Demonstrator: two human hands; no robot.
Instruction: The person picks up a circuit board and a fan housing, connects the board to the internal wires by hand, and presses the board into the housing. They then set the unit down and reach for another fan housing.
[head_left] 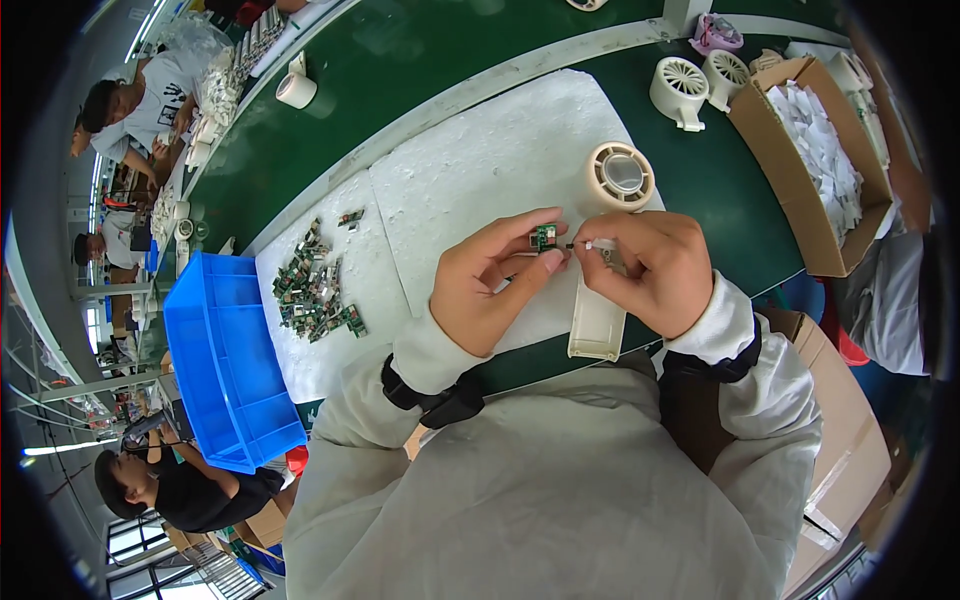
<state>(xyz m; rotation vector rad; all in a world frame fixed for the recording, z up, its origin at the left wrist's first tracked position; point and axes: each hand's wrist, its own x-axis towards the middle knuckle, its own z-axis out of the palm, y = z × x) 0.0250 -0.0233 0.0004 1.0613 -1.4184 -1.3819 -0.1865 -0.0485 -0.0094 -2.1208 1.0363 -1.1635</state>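
Between the thumb and fingers of my left hand [478, 290] is a small green circuit board [543, 237]. Close to its right side, my right hand [660, 268] pinches a small white connector [590, 245]; whether it touches the board I cannot tell. Beneath my right hand lies a cream handheld fan body [598, 325]. Its round head [621, 176] points away from me and its long handle toward me, partly hidden by the hand. On the left of the white foam sheet [480, 150] lies a pile of similar circuit boards [318, 290].
A blue plastic bin [228, 350] stands at the left edge. At the far right are a cardboard box [775, 165] of white slips and cream fan housings [680, 90]. Another cream part [297, 90] lies beyond the pale rail. Several people work at the left.
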